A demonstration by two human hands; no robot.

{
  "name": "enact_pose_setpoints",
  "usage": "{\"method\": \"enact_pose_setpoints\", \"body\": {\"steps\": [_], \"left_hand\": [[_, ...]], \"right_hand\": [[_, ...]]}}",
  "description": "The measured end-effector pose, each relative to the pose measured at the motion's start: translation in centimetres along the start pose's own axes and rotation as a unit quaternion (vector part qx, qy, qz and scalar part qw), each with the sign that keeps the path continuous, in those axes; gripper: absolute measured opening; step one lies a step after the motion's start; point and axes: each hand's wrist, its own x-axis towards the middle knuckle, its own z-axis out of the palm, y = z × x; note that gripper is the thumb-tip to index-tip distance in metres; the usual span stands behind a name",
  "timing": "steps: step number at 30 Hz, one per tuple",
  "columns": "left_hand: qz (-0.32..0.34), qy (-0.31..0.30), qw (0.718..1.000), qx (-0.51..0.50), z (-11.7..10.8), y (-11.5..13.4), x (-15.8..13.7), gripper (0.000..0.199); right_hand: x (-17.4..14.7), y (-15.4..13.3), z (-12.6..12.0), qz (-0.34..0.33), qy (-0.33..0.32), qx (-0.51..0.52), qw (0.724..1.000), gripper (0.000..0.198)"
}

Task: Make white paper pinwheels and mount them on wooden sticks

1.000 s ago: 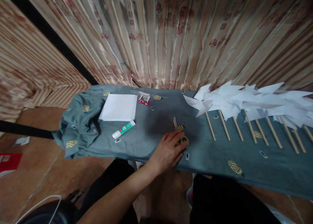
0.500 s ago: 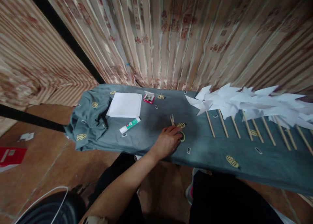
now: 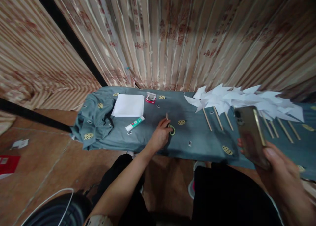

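Observation:
My left hand (image 3: pixel 160 135) is closed around the scissors (image 3: pixel 172 129) low over the cloth. Their pale green handle loop shows at the right of my fingers, and the blades point away from me. At the right, my right hand (image 3: pixel 283 170) grips a smartphone (image 3: pixel 250 133), its gold-brown back and camera block facing the camera. The phone is held above the table's front part and hides some pinwheel sticks. To the left of the scissors lies a green and white glue stick (image 3: pixel 134 123). Behind it rests a stack of white paper (image 3: pixel 129 105).
A small red box (image 3: pixel 150 98) with its lid up holds shiny metal bits. White paper pinwheels (image 3: pixel 237 99) on wooden sticks overlap in a row at the right. Bunched grey-green cloth (image 3: pixel 95 130) covers the table's left end. A pleated curtain (image 3: pixel 158 38) hangs behind.
My right hand has come into view from the right with the smartphone. My left hand has shifted left, bringing the scissors along. The view has moved slightly.

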Motion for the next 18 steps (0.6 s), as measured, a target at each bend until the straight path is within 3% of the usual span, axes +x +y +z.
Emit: {"method": "enact_pose_setpoints", "body": {"steps": [3, 8, 11, 14, 16, 18], "left_hand": [[-0.006, -0.002, 1.000, -0.021, 1.4, 0.8, 0.3, 0.034], [0.035, -0.046, 0.997, -0.050, 4.8, 3.7, 2.2, 0.031], [0.046, -0.070, 0.994, -0.072, 6.1, 5.1, 3.0, 0.031], [0.024, -0.058, 0.989, -0.130, 5.7, 5.5, 3.5, 0.033], [-0.028, -0.010, 0.977, -0.209, 4.7, 5.6, 3.6, 0.043], [-0.114, 0.046, 0.935, -0.332, 3.1, 6.0, 3.6, 0.046]], "right_hand": [[1.8, -0.5, 5.2, 0.105, -0.029, 0.169, 0.980, 0.041], [3.8, -1.4, 10.5, 0.100, -0.070, 0.215, 0.969, 0.054], [4.0, -1.2, 12.2, 0.062, -0.097, 0.201, 0.973, 0.060], [3.3, -0.6, 13.0, 0.032, -0.113, 0.179, 0.977, 0.066], [2.6, -0.2, 13.1, 0.013, -0.109, 0.158, 0.981, 0.071], [2.0, 0.1, 13.0, -0.014, -0.095, 0.103, 0.990, 0.073]]}}
